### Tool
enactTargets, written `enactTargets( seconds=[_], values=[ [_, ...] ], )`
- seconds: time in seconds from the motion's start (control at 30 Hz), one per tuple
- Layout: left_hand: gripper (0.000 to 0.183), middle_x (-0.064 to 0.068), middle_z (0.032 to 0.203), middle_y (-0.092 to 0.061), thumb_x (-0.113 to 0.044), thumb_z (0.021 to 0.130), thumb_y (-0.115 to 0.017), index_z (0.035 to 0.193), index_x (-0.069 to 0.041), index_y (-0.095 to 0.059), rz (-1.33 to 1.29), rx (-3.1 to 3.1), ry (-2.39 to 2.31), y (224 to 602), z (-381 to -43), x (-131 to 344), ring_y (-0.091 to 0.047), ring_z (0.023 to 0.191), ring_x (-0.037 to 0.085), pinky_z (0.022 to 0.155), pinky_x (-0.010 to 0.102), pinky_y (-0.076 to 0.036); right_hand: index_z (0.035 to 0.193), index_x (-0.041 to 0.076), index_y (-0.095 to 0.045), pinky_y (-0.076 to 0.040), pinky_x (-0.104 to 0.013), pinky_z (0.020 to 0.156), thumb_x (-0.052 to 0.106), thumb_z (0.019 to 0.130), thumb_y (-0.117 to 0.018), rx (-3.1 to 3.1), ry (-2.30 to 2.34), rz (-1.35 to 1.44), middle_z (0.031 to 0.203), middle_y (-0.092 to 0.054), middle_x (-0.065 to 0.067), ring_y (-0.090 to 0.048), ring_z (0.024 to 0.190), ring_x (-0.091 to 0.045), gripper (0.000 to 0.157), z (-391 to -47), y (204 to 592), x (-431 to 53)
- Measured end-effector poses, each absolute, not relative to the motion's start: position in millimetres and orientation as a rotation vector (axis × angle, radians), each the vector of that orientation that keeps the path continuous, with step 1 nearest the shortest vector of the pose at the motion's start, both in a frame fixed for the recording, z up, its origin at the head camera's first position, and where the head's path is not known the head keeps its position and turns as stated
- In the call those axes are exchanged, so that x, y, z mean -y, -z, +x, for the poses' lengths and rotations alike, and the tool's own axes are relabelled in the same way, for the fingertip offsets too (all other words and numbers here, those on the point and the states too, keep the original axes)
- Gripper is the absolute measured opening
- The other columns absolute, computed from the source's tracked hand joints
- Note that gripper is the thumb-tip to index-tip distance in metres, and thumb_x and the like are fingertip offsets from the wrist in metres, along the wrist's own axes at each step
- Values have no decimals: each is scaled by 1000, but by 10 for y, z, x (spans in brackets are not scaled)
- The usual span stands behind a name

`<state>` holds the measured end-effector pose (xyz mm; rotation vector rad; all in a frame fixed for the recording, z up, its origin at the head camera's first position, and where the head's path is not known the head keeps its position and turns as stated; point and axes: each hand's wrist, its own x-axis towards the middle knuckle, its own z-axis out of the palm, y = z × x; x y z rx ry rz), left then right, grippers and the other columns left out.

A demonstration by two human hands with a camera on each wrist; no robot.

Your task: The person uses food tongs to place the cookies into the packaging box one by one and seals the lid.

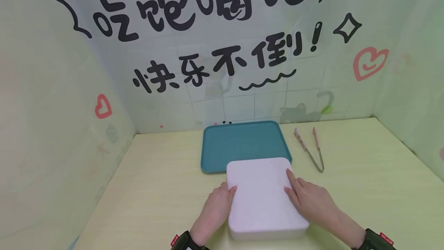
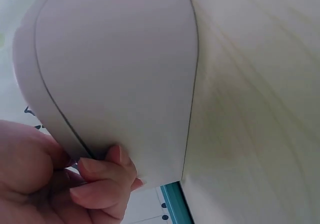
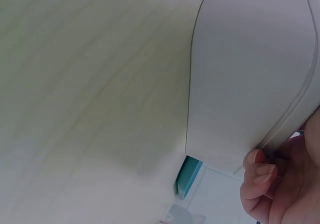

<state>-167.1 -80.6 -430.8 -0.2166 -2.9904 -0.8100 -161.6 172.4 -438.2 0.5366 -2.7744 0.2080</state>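
A white lidded box stands on the table just in front of a teal tray. At its left side, my left hand grips the lid's edge, with the thumb on top. Curled fingertips lie at the seam between the lid and the box body. On the opposite side, my right hand holds the lid's edge, its index finger reaching forward along the top. In the right wrist view its other fingers curl beneath the lid rim. What the box contains is hidden.
The teal tray lies behind the box, its near right part covered by it. Tongs with pinkish handle ends lie spread on the table, right of the tray. Printed cloth walls close off the back and sides.
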Motion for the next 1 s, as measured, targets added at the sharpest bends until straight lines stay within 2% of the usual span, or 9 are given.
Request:
enactTargets(
  seconds=[0.1, 0.27, 0.53, 0.93, 1.0],
  values=[
    [33, 19, 68, -56, -22, 97, -46, 84, 8, -54, -184, 3007, 771, 4303, -1643, 808, -59, 62, 34, 50, 44, -45, 128, -3, -52, -44, -33, 49, 23, 87, -57, 2754, -216, 557, 82, -61, -8, -57, 62, -21, 49, -1617, 4398, -1718],
    [34, 17, 63, -53, -21, 98, -43, 77, 5, -52, -199, 2999, 679, 4338, -1640, 817, -57, 55, 31, 46, 42, -42, 133, -3, -47, -47, -36, 54, 21, 89, -55, 2783, -299, 573, 90, -63, -11, -58, 62, -22, 50, -1640, 4449, -1723],
    [33, 16, 61, -52, -19, 97, -43, 76, 5, -52, -273, 2934, 628, 4399, -1765, 798, -57, 54, 32, 45, 42, -42, 139, -2, -39, -50, -44, 66, 21, 93, -50, 2826, -448, 550, 111, -63, -19, -64, 79, -30, 52, -1745, 4543, -1777],
    [37, 12, 60, -49, -25, 98, -40, 76, 2, -51, -334, 2994, 677, 4460, -1877, 845, -52, 53, 28, 46, 39, -40, 140, 0, -38, -50, -44, 73, 29, 94, -50, 2908, -558, 526, 110, -65, -17, -64, 90, -28, 56, -1799, 4534, -1846],
    [39, 12, 62, -49, -27, 99, -39, 77, 2, -52, -339, 3018, 722, 4429, -1907, 876, -50, 54, 25, 47, 38, -40, 140, 2, -40, -50, -38, 67, 34, 94, -50, 2923, -579, 515, 96, -67, -10, -63, 79, -21, 57, -1831, 4489, -1856]
  ],
)
